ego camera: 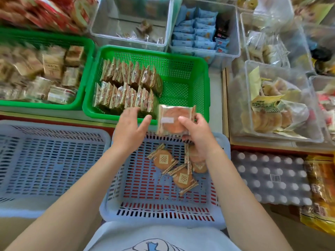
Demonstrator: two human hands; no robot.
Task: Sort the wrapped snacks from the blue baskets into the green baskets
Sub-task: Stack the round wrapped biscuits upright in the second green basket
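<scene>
Right hand (pixel 194 132): fingers and thumb curled round a clear-wrapped round biscuit (pixel 175 120), held upright in the air above the far rim of the near blue basket and the near rim of the middle green basket.
Left hand (pixel 131 126): fingers straight and relaxed, holding nothing, fingertips over the near rim of the middle green basket, just beside the held biscuit.
Middle green basket (pixel 181 57): two rows of wrapped snacks (pixel 126 86) stand on edge against its left wall; the right half of its floor is bare mesh up to the right wall.
Near blue basket (pixel 157 216): three wrapped biscuits (pixel 174 167) lie flat toward its far right corner; a further one partly hidden under the right wrist; the left and near parts of its floor are bare.
Left blue basket (pixel 52 160): beside the near one, rims almost touching.
Left green basket (pixel 83 73): heaped with blurred wrapped cakes, hard against the middle green basket's left wall.
Clear bins (pixel 233 33): lined up beyond the green baskets' far edge and along the right side, holding packets.
</scene>
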